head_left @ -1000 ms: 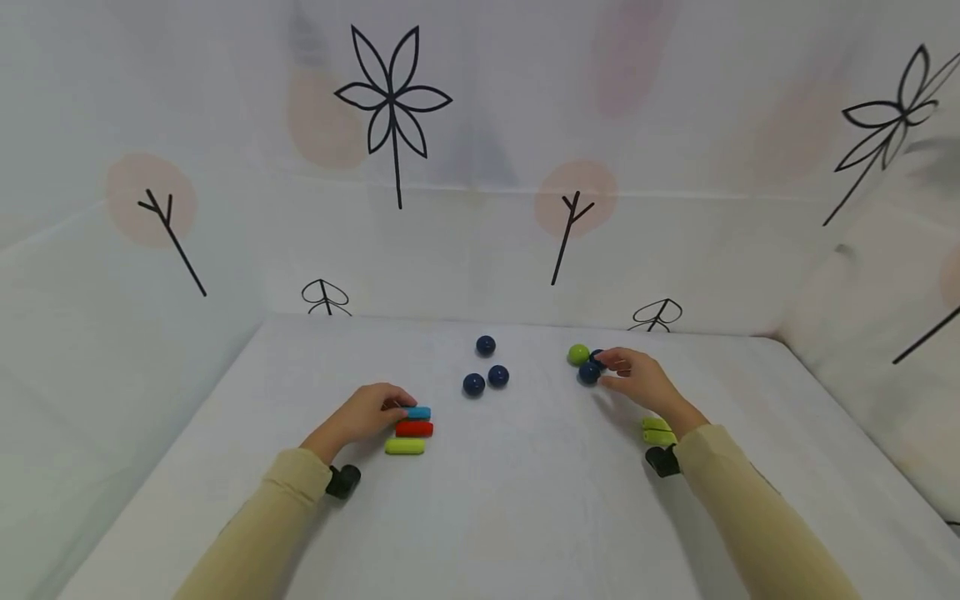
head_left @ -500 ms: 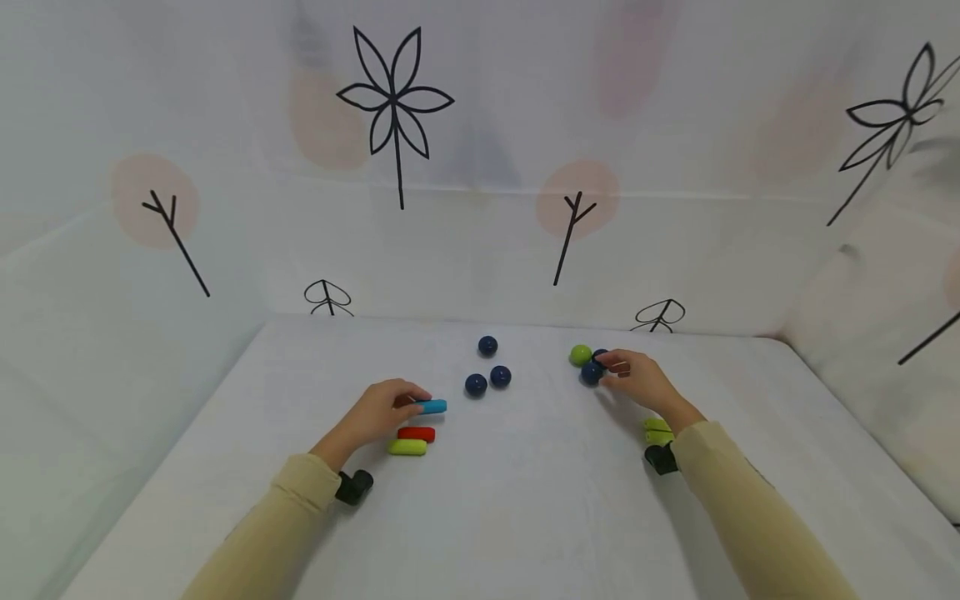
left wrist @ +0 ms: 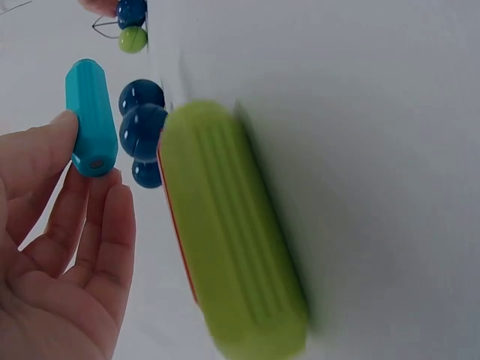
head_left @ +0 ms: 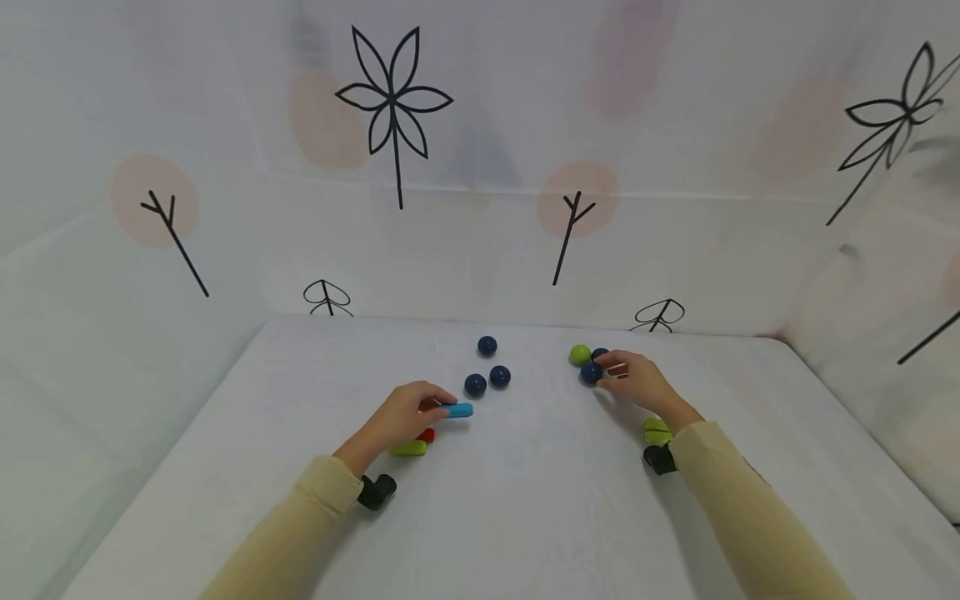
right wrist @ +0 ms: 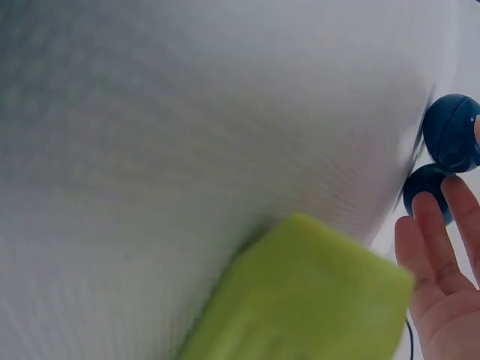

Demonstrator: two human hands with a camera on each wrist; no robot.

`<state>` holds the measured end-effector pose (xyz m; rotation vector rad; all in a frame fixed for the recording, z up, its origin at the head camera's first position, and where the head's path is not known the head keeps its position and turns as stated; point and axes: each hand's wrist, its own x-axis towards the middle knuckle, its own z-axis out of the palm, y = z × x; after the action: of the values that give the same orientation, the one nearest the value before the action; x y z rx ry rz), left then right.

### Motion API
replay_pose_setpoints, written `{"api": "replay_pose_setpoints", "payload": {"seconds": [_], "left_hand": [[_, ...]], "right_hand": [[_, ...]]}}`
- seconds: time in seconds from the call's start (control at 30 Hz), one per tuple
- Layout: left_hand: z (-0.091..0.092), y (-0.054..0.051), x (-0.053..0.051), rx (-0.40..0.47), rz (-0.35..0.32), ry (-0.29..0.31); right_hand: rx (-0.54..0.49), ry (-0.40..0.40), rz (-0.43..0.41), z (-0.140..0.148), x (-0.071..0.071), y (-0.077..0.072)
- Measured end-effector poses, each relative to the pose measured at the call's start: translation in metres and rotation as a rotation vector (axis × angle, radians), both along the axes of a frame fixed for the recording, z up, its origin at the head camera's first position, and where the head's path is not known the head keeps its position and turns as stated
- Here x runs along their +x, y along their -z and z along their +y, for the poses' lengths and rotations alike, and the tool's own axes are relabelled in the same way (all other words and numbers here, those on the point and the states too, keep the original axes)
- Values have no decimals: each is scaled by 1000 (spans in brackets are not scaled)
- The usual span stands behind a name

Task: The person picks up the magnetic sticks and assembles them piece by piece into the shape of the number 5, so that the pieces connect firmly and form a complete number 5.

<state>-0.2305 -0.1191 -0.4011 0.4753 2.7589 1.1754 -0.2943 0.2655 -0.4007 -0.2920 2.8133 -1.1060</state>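
Note:
My left hand (head_left: 408, 412) pinches a short blue ridged bar (head_left: 459, 410) between thumb and fingers, held just above the table. In the left wrist view the blue bar (left wrist: 93, 116) shows a small hole in its end. Below that hand lie a red bar (head_left: 427, 436), mostly covered by it in the head view, and a yellow-green bar (head_left: 408, 448). My right hand (head_left: 637, 382) holds a dark blue ball (head_left: 591, 373) between thumb and fingers on the table. A second dark blue ball (head_left: 601, 354) and a green ball (head_left: 580, 355) sit against it.
Three more dark blue balls, the nearest one (head_left: 475, 385) just beyond the blue bar, lie mid-table. Two yellow-green bars (head_left: 657, 431) lie side by side by the right wrist. White patterned cloth (head_left: 465, 258) stands behind the white table (head_left: 517, 500).
The left hand has lifted the blue bar off the row and carried it to the right. The red bar has shifted slightly towards the yellow-green one. The right hand stays at its ball.

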Motion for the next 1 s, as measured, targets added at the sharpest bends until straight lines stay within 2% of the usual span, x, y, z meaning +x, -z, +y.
{"api": "replay_pose_setpoints", "payload": {"seconds": [0.17, 0.43, 0.67, 1.0], "left_hand": [[9, 0, 2, 18, 0, 35], [24, 4, 3, 48, 53, 122], [38, 7, 4, 59, 43, 167], [60, 8, 5, 13, 6, 196]], "right_hand": [[-3, -14, 12, -2, 0, -1], [-1, -33, 14, -3, -1, -1], [-23, -60, 41, -5, -2, 0], [-27, -63, 32, -6, -1, -1]]}}
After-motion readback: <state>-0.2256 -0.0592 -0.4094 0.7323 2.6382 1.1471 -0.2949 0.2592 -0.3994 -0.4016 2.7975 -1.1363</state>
